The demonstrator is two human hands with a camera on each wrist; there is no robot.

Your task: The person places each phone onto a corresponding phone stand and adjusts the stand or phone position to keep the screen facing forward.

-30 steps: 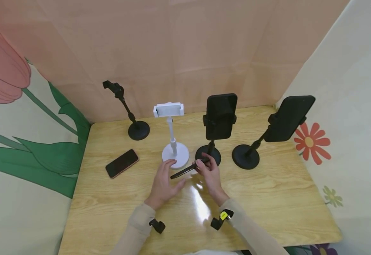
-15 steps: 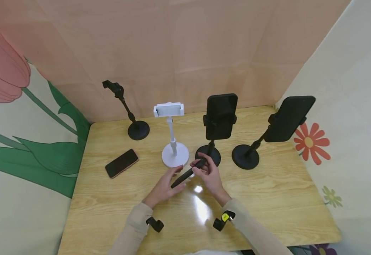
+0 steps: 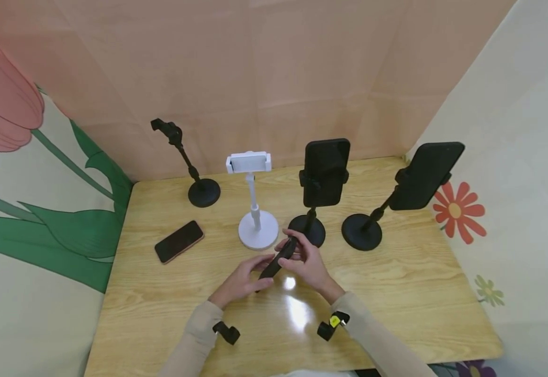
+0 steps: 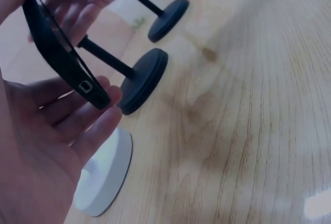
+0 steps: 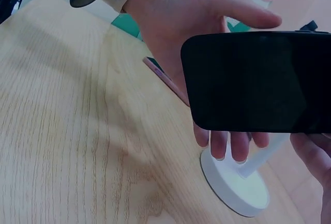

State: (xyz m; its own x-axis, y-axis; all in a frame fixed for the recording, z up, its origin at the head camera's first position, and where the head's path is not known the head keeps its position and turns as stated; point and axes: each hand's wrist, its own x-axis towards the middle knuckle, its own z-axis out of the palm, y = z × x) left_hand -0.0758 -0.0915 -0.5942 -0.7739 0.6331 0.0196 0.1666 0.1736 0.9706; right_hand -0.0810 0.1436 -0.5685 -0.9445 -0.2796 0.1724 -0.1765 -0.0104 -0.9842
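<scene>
A black phone [image 3: 277, 264] is held above the table, tilted, between both hands. My right hand [image 3: 312, 268] pinches its far right end between thumb and fingers. My left hand [image 3: 237, 281] is at its near left end, thumb along one long edge and fingertips at the other. In the left wrist view, a small port shows in the end edge of the phone [image 4: 64, 61] above the left fingers. The right wrist view shows the dark, blank face of the phone [image 5: 248, 84], with the left palm behind it and part of it out of frame.
A white phone stand [image 3: 258, 230] is just beyond the hands. Two black stands [image 3: 361, 232] at the right carry dark phones [image 3: 326, 172]. A black stand [image 3: 204, 192] with a bare clamp is at the back left. A pink-edged phone [image 3: 179, 242] lies on the table at the left.
The phone has turned, its left end swinging down toward the body and more of its flat side showing. My left hand has come in from beside it to take its near end.
</scene>
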